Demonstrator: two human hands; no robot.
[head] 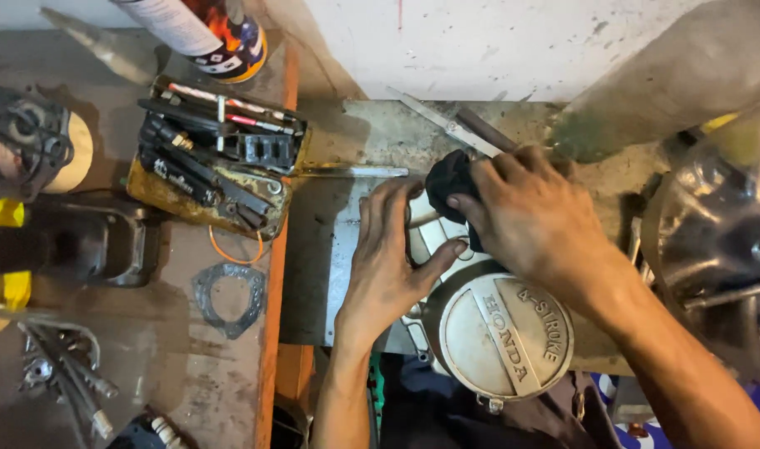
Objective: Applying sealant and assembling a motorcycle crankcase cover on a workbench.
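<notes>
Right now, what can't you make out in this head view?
- Engine cover: upper part hidden under left hand and right hand.
- Black rag: mostly inside the right hand's grip.
- Spray can: cut off by the top edge.
- Shiny part at right: blurred, cropped.

Grimy workbench – orange edge – scuffed white wall.

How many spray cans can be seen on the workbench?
1. The spray can lies tilted at the top left, above the tray of tools. Its upper part is cut off by the picture's edge, and others may be hidden outside the view.
</notes>
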